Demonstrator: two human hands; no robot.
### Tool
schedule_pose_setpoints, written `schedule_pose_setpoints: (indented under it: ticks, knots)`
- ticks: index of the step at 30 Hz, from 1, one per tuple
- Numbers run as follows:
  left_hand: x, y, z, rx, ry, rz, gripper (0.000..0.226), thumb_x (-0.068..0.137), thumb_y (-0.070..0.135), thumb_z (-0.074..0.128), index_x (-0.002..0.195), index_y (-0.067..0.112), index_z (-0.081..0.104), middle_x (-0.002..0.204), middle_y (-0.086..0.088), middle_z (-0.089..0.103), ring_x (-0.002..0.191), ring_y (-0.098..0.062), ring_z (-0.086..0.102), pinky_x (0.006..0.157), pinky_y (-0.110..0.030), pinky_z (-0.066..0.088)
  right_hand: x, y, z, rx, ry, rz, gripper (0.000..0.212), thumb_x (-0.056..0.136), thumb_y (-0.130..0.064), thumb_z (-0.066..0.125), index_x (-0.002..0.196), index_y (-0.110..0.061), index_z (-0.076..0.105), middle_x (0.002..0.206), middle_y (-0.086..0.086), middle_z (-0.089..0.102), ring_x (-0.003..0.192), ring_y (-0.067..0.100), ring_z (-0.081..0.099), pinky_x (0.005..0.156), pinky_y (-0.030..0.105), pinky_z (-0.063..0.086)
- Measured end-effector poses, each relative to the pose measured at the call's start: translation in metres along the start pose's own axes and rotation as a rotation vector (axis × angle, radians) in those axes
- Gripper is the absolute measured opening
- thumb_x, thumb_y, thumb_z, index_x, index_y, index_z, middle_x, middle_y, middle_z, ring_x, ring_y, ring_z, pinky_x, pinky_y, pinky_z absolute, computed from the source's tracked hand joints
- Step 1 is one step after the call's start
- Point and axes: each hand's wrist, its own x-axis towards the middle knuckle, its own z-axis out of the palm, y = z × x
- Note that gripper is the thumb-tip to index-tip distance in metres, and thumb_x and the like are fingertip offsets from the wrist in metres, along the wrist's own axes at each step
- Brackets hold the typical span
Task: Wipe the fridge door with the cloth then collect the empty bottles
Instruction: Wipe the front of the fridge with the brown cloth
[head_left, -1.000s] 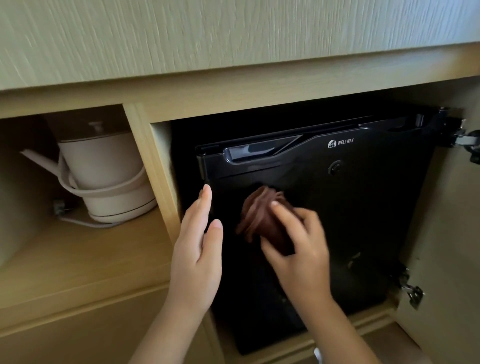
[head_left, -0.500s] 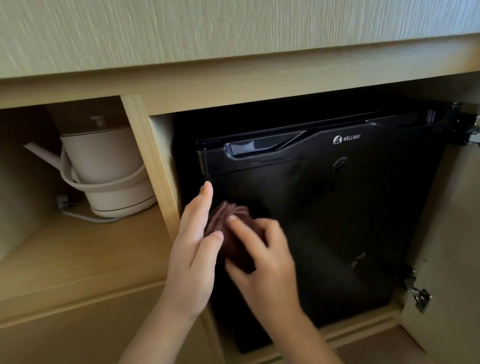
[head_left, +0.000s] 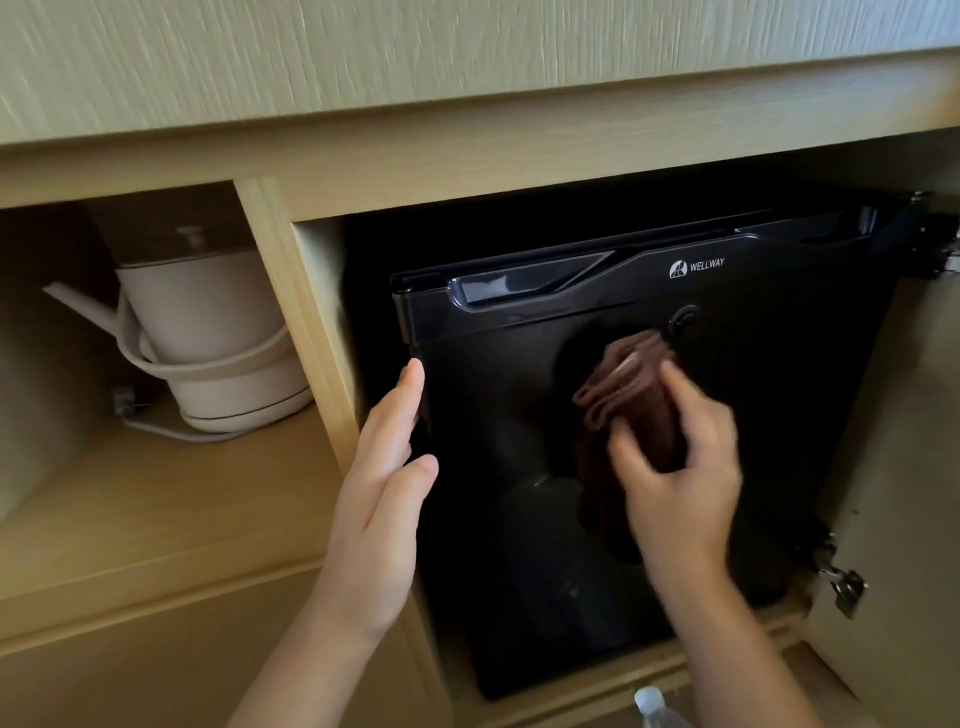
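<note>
A black mini fridge sits inside a wooden cabinet, its glossy fridge door (head_left: 753, 415) closed and facing me. My right hand (head_left: 680, 467) presses a bunched brown cloth (head_left: 631, 395) against the middle of the door, below the round lock. Flat and with fingers straight, my left hand (head_left: 387, 473) rests against the door's left edge and holds nothing. The top of a clear plastic bottle (head_left: 652, 706) with a white cap shows at the bottom edge, in front of the cabinet.
A cream electric kettle (head_left: 208, 332) with its cord stands in the open shelf to the left. A wooden divider (head_left: 296, 322) separates that shelf from the fridge bay. The cabinet door (head_left: 904, 467) hangs open on the right, with metal hinges.
My right hand has carried the cloth from the door's left side, beside my left hand, rightward and up to the middle. My left hand stays at the left edge.
</note>
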Motion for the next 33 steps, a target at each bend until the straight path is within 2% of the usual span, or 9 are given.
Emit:
schedule_pose_setpoints:
  ticks: [2,4,7,11,14,17,22,27,33]
  knots:
    - [-0.012,0.008,0.006,0.039,-0.035,0.078,0.052,0.079,0.014,0.042,0.115,0.051,0.032,0.122,0.035,0.032,0.129,0.002,0.028,0.103,-0.022,0.021,-0.025,-0.008,0.017,-0.01,-0.123,-0.049,0.056,0.069,-0.03,0.059,0.124,-0.035,0.049,0.103,0.002,0.047,0.093,0.008,0.051,0.087,0.015,0.039]
    - [-0.023,0.014,0.007,0.055,-0.052,0.139,0.057,0.067,0.028,0.042,0.118,0.052,0.032,0.128,0.035,0.03,0.13,0.001,0.028,0.107,-0.027,0.023,-0.051,-0.017,0.031,-0.061,-0.255,-0.125,0.057,0.067,-0.032,0.057,0.123,-0.036,0.048,0.104,-0.001,0.047,0.093,0.016,0.052,0.081,0.024,0.044]
    - [-0.032,0.014,0.005,0.09,-0.013,0.174,0.058,0.064,0.049,0.04,0.122,0.056,0.035,0.134,0.034,0.035,0.127,0.006,0.035,0.105,-0.026,0.028,-0.066,-0.019,0.035,-0.081,-0.318,-0.174,0.054,0.07,-0.033,0.057,0.123,-0.037,0.047,0.106,-0.007,0.045,0.095,0.012,0.049,0.077,0.023,0.046]
    - [-0.032,0.014,0.003,0.072,-0.048,0.141,0.062,0.063,0.049,0.045,0.124,0.051,0.035,0.135,0.033,0.033,0.129,0.004,0.032,0.11,-0.029,0.025,-0.036,-0.002,0.014,0.043,-0.169,-0.043,0.057,0.068,-0.027,0.065,0.123,-0.038,0.051,0.102,-0.003,0.047,0.093,0.007,0.051,0.087,0.014,0.039]
    - [-0.035,0.013,0.008,0.116,-0.026,0.189,0.054,0.077,0.036,0.046,0.128,0.048,0.032,0.139,0.03,0.032,0.131,0.007,0.027,0.107,-0.014,0.025,-0.011,0.014,-0.009,0.066,-0.007,0.045,0.053,0.072,-0.012,0.072,0.117,-0.034,0.052,0.103,0.003,0.05,0.088,-0.01,0.05,0.081,0.003,0.035]
    - [-0.043,0.012,0.013,0.152,-0.005,0.217,0.049,0.083,0.031,0.041,0.126,0.051,0.03,0.135,0.038,0.031,0.13,0.01,0.025,0.103,-0.006,0.022,-0.014,0.017,-0.013,0.07,-0.026,0.08,0.057,0.074,-0.004,0.072,0.116,-0.034,0.048,0.106,0.003,0.05,0.093,-0.014,0.049,0.08,0.001,0.035]
    - [-0.028,0.011,0.008,0.111,-0.012,0.158,0.055,0.067,0.056,0.041,0.121,0.055,0.032,0.132,0.039,0.031,0.134,0.003,0.025,0.109,-0.021,0.023,-0.062,0.01,0.014,0.024,-0.211,0.05,0.058,0.068,-0.029,0.064,0.123,-0.04,0.047,0.108,-0.005,0.047,0.099,0.01,0.053,0.09,0.02,0.041]
    - [-0.034,0.012,0.009,0.164,0.003,0.227,0.049,0.077,0.052,0.037,0.126,0.048,0.034,0.135,0.038,0.033,0.133,0.001,0.029,0.111,-0.038,0.025,-0.1,0.001,0.029,-0.129,-0.47,-0.174,0.06,0.068,-0.033,0.059,0.124,-0.043,0.042,0.108,-0.008,0.049,0.093,0.014,0.051,0.076,0.03,0.049]
    - [-0.031,0.01,0.008,0.195,-0.002,0.228,0.048,0.076,0.055,0.04,0.124,0.05,0.035,0.132,0.04,0.032,0.133,0.001,0.028,0.111,-0.037,0.024,-0.051,0.028,-0.003,0.041,-0.121,0.078,0.058,0.068,-0.022,0.066,0.122,-0.039,0.052,0.106,0.0,0.05,0.098,0.008,0.051,0.091,0.016,0.038]
